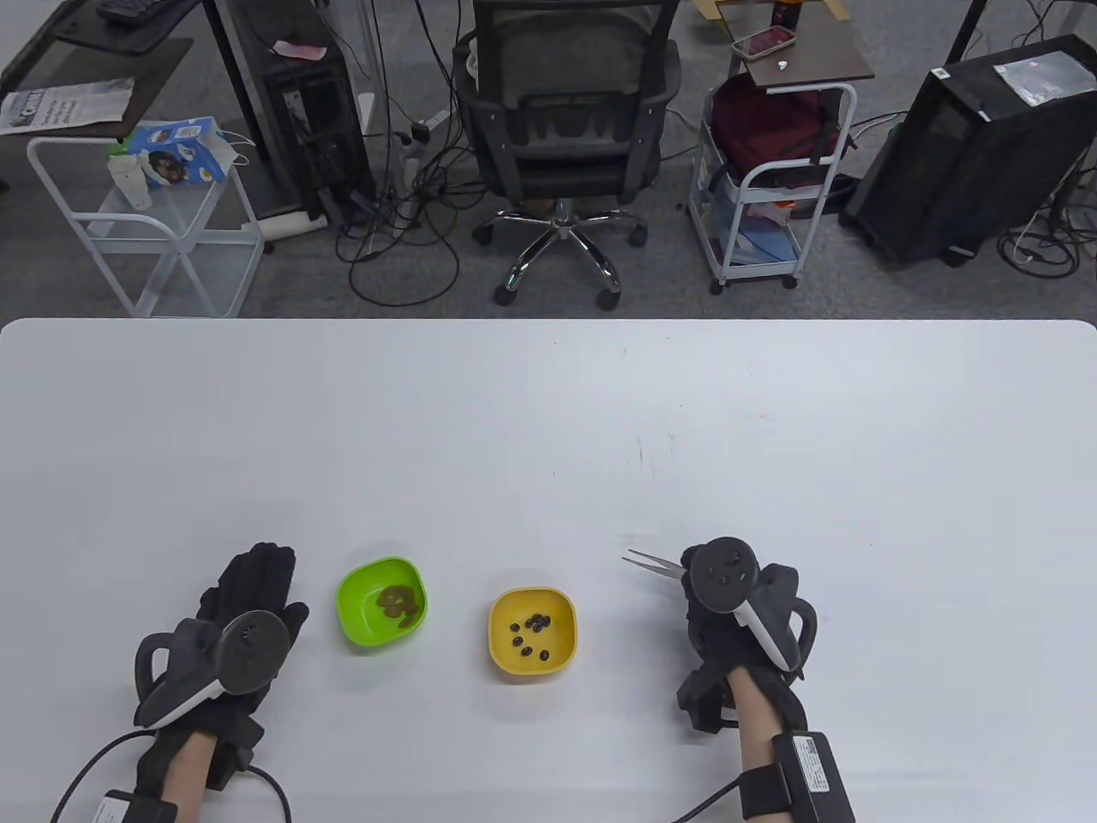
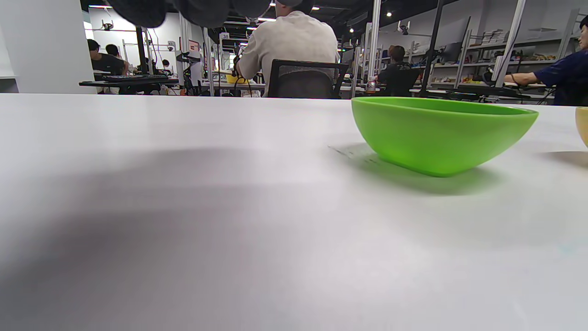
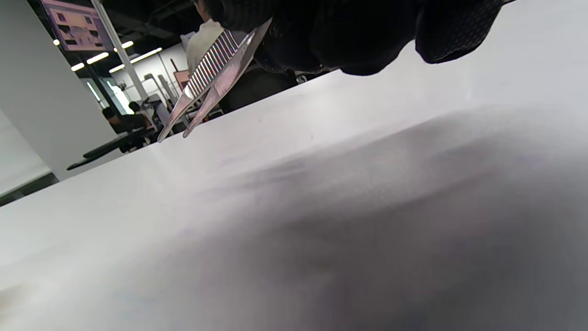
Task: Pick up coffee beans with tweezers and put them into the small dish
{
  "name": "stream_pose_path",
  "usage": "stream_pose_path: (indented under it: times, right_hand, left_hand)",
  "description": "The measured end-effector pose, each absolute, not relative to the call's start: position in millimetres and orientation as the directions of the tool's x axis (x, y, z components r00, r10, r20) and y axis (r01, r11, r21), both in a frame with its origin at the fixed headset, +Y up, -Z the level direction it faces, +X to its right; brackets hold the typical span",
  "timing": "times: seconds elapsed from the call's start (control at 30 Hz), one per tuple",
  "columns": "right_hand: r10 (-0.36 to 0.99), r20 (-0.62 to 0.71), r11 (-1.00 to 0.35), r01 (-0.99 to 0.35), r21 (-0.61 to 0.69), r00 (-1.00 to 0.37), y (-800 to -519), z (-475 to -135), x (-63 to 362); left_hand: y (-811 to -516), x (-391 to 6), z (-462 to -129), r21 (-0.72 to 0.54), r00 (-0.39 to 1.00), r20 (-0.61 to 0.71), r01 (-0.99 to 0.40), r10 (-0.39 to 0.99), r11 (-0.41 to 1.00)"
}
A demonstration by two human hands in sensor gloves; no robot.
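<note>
A yellow dish [image 1: 532, 633] holds several dark coffee beans [image 1: 531, 636]. A green dish [image 1: 380, 602] to its left holds a clump of beans [image 1: 399, 603]; it also shows in the left wrist view [image 2: 438, 134]. My right hand [image 1: 728, 613] grips metal tweezers [image 1: 652, 563], tips slightly apart and empty, pointing left, to the right of the yellow dish. The tweezers also show in the right wrist view [image 3: 209, 79]. My left hand [image 1: 248, 600] rests flat on the table, left of the green dish, fingers stretched out, holding nothing.
The white table [image 1: 548, 411] stretches far behind the dishes. Beyond its far edge stand an office chair [image 1: 566, 120], two white carts [image 1: 154, 223] and computer towers [image 1: 986, 146].
</note>
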State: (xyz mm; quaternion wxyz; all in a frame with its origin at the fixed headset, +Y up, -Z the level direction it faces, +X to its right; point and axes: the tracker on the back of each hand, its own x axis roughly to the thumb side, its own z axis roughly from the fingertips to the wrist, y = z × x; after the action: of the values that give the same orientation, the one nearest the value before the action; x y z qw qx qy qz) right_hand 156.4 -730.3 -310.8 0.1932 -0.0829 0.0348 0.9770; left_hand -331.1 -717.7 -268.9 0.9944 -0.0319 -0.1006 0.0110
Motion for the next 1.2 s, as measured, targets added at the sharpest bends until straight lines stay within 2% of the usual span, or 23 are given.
stream_pose_path:
  times: [0.1,0.37,0.53,0.73,1.07,1.13,1.2]
  right_hand:
    - [0.332,-0.181,-0.935,-0.348,0.067,-0.926,-737,-314,152]
    - [0.018,-0.146,-0.989,-0.038,0.14,-0.989,-747,-315,140]
    - [-0.137,-0.099,-0.981,0.122,0.149,-0.986,-749,-315,126]
    - [-0.264,-0.064,-0.958,0.254,0.136,-0.962,-754,-316,114]
    - [-0.238,-0.08,-0.964,0.226,0.137,-0.968,-753,-317,116]
    - [-0.254,-0.061,-0.953,0.239,0.188,-0.965,-751,-318,116]
    - [-0.214,-0.063,-0.946,0.191,0.26,-0.975,-744,-318,120]
  left_hand:
    - [-717,-332,-269,-0.067,0.98,0.197,-0.019,0.032,0.998]
    - [-717,-332,-269,-0.07,0.979,0.201,-0.022,0.036,0.997]
    - [-717,-332,-269,-0.073,0.979,0.201,-0.021,0.036,0.997]
    - [-718,-332,-270,-0.087,0.978,0.204,-0.03,0.048,0.996]
    - [-716,-333,-269,-0.08,0.978,0.201,-0.034,0.049,0.996]
    - [-715,-333,-269,-0.07,0.978,0.202,-0.042,0.056,0.997]
    - [-713,-334,-268,-0.064,0.978,0.202,-0.046,0.059,0.997]
